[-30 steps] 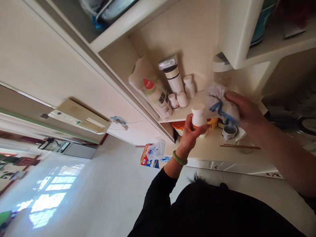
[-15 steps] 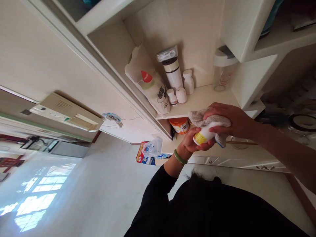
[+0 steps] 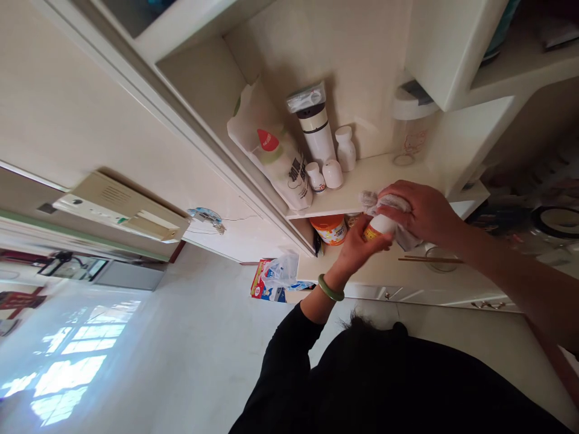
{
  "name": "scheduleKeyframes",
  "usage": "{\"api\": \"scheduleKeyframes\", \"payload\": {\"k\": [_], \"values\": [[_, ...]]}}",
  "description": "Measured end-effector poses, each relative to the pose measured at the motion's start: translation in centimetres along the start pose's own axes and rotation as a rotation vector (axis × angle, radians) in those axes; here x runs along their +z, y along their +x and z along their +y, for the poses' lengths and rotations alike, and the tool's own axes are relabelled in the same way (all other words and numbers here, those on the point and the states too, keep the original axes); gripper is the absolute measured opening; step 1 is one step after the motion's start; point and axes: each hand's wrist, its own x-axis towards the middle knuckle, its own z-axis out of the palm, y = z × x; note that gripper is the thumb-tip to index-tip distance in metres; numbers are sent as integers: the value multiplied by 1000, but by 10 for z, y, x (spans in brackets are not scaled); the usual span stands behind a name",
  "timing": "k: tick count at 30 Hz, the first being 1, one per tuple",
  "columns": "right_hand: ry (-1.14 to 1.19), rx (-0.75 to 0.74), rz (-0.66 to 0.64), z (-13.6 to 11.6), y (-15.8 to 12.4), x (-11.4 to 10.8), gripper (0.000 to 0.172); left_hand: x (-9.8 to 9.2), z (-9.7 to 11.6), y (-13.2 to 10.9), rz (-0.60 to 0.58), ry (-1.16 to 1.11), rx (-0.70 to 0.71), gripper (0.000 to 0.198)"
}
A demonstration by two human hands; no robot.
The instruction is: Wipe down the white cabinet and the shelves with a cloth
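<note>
My left hand (image 3: 357, 250), with a green bangle (image 3: 331, 288) on its wrist, grips the lower part of a white bottle (image 3: 381, 225) with a yellow label. From the right, my right hand (image 3: 418, 211) presses a light grey cloth (image 3: 393, 205) around the bottle's upper end, hiding part of it. The bottle lies tilted between both hands, just in front of the shelf (image 3: 366, 181). On that shelf stand a small white bottle (image 3: 346, 149), a smaller labelled one (image 3: 315, 178) and a rounded white container (image 3: 333, 174).
A white tumbler (image 3: 319, 132), a printed white bag (image 3: 275, 147) and a clear lidded jar (image 3: 409, 126) stand on the shelf. Below is an orange-lidded tub (image 3: 329, 229). Chopsticks (image 3: 429, 260) lie on the lower counter. A red box (image 3: 260, 280) sits beside a plastic bag.
My left hand has turned the bottle, so less of its yellow label shows. The right hand and the cloth have shifted slightly along the bottle.
</note>
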Motion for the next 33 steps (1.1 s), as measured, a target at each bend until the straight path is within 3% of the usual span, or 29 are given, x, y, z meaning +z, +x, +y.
{"api": "scheduleKeyframes", "payload": {"k": [3, 5, 7, 10, 13, 15, 18, 20, 22, 26, 28, 29, 33], "values": [[158, -82, 120, 2, 2, -5, 36, -8, 6, 4, -310, -314, -256, 98], [219, -115, 172, 5, 2, -3, 35, -10, 8, 3, -385, -359, -294, 93], [258, -81, 212, 6, 1, 2, 33, -8, 9, -1, -310, -279, -206, 79], [322, 63, 265, 5, 0, 11, 33, 0, 6, -9, -29, 37, 71, 67], [349, 128, 280, 3, -1, 11, 33, 6, 0, -9, 161, 239, 292, 77], [340, 86, 268, 1, 0, 5, 32, 5, -4, -5, 72, 114, 235, 89], [344, 16, 234, -2, 0, -1, 32, 2, -6, 2, -266, -212, -74, 103], [359, 29, 249, -3, -1, 0, 34, 1, -3, 3, -352, -275, -174, 100], [393, 90, 317, -4, -1, 8, 38, 4, 0, 1, -224, -188, -77, 86], [506, 223, 436, -4, 1, 26, 47, 11, 4, -4, 201, 184, 329, 76], [512, 258, 434, -2, 1, 27, 46, 11, 4, -4, 251, 261, 390, 82], [496, 266, 426, 0, 1, 25, 46, 9, 4, -4, 200, 229, 362, 85], [474, 266, 329, 5, -1, 14, 54, 0, 6, -2, -180, -108, 86, 89]]}}
